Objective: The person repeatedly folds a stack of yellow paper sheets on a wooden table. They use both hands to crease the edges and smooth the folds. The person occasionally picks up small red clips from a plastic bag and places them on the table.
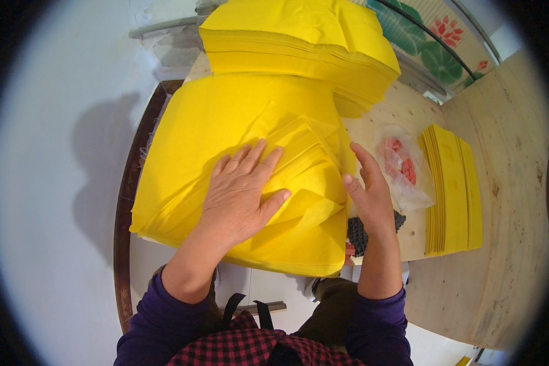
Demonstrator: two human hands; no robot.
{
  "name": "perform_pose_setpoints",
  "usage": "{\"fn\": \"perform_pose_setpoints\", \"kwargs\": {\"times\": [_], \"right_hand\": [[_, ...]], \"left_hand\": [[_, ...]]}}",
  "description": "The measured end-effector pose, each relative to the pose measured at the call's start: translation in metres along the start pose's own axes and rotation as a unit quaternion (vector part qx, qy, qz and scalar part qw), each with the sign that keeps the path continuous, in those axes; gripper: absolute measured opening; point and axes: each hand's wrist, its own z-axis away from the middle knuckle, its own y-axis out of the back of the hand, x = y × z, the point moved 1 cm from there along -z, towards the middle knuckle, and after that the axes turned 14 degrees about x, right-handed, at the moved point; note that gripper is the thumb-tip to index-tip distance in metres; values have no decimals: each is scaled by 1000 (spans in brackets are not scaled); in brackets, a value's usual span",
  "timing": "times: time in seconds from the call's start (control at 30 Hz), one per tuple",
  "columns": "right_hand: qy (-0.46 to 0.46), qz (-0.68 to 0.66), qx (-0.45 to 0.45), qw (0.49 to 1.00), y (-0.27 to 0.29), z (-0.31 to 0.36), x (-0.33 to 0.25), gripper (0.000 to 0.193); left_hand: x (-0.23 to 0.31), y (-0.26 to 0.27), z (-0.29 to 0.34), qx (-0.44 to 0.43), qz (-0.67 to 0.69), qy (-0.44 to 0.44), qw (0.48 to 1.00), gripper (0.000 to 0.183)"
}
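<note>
My left hand [241, 189] lies flat with fingers spread on a wide pile of yellow sheets [201, 128]. Under and beside its fingers, several loose yellow sheets [311, 165] are rumpled and folded over at angles on top of the pile. At the pile's right edge, my right hand [372, 189] stands on its side, fingers apart and thumb toward the sheets. Nothing shows in its grasp, and whether its fingertips touch the pile I cannot tell.
Behind the pile rises a thick yellow stack [299, 49]. To the right, a clear plastic bag [418, 192] with red pieces inside sits beside neatly stacked yellow folded pieces [451, 189]. A dark textured object [357, 235] lies near my right wrist. A wooden panel [500, 165] stands at the right.
</note>
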Motion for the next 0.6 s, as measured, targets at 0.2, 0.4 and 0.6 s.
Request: {"fn": "perform_pose_setpoints", "kwargs": {"times": [0.2, 0.4, 0.6], "right_hand": [[-10, 24, -19, 999, -10, 4, 1, 81], [-2, 53, -38, 998, -15, 7, 0, 99], [33, 102, -62, 992, -13, 9, 3, 107]], "left_hand": [[0, 1, 0, 0, 0, -3, 1000, 70], [3, 1, -1, -14, -11, 5, 1000, 76], [3, 2, 0, -17, -6, 10, 1000, 73]]}}
